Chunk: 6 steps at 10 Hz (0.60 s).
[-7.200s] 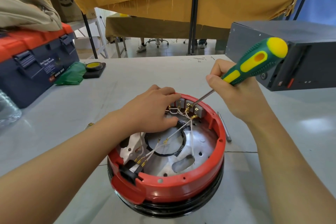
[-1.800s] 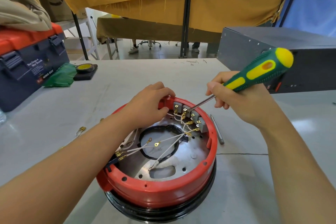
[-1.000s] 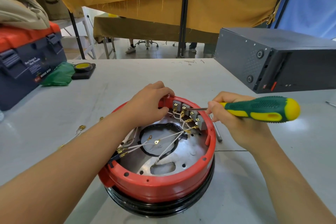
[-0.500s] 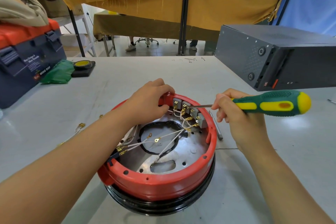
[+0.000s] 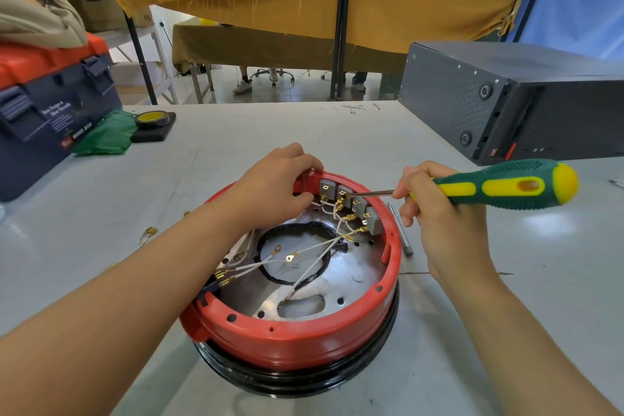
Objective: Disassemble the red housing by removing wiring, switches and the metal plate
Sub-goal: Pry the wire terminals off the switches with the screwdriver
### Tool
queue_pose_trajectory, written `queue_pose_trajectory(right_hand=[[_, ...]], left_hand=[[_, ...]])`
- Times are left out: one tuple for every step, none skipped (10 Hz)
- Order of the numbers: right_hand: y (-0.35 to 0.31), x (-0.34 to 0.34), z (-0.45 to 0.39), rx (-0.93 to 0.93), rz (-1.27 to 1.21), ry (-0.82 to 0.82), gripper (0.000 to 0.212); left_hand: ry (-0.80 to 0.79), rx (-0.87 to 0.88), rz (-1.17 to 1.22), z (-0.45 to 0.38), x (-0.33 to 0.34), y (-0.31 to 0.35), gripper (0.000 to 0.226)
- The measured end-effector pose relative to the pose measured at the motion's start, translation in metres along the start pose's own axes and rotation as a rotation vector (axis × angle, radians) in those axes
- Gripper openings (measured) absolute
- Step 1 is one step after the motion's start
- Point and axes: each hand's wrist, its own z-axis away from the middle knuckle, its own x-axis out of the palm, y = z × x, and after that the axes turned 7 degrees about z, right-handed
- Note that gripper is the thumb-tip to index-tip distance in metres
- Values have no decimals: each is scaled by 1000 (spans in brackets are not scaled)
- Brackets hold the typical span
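Note:
The round red housing (image 5: pixel 297 341) sits on the grey table on a black base ring. Inside lies a silver metal plate (image 5: pixel 341 287) with holes. White wires (image 5: pixel 314 248) with brass terminals run across it to a row of grey switches (image 5: pixel 354 204) on the far inner wall. My left hand (image 5: pixel 273 189) grips the housing's far rim, fingers curled over the edge beside the switches. My right hand (image 5: pixel 442 223) holds a green and yellow screwdriver (image 5: pixel 499 187) nearly level, its tip at the brass terminals of the switches.
A dark grey box (image 5: pixel 513 101) stands at the back right. A blue and red toolbox (image 5: pixel 50 108) is at the left, with a green bag (image 5: pixel 104 137) and a tape roll (image 5: pixel 152 118). A metal rod (image 5: pixel 400 230) lies right of the housing. Loose terminals (image 5: pixel 148 233) lie at left.
My right hand lowered the screwdriver from a steep tilt to nearly level, its tip staying at the switches. My left hand moved from inside the housing to the far rim and holds there.

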Motion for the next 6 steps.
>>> queue_pose_trajectory(right_hand=[[-2,2,3,2,-16,26,26],[-3,2,6,-41,19,6,28],[-5,-2,8,-133,89,-66,31],[-8,-6,8,-200,146,-109,31],[-9,-7,6,-228,176,-131,32],[-9,-7,6,-240,182,-134,33]], left_hand=[[-1,-4,-6,0,0,1,41],[-1,-5,-7,0,0,1,41],[-1,-8,-10,0,-1,1,41],[-4,-9,-10,0,-1,1,41],[-6,-8,-7,0,-1,1,41],[-6,-9,-12,0,-1,1,41]])
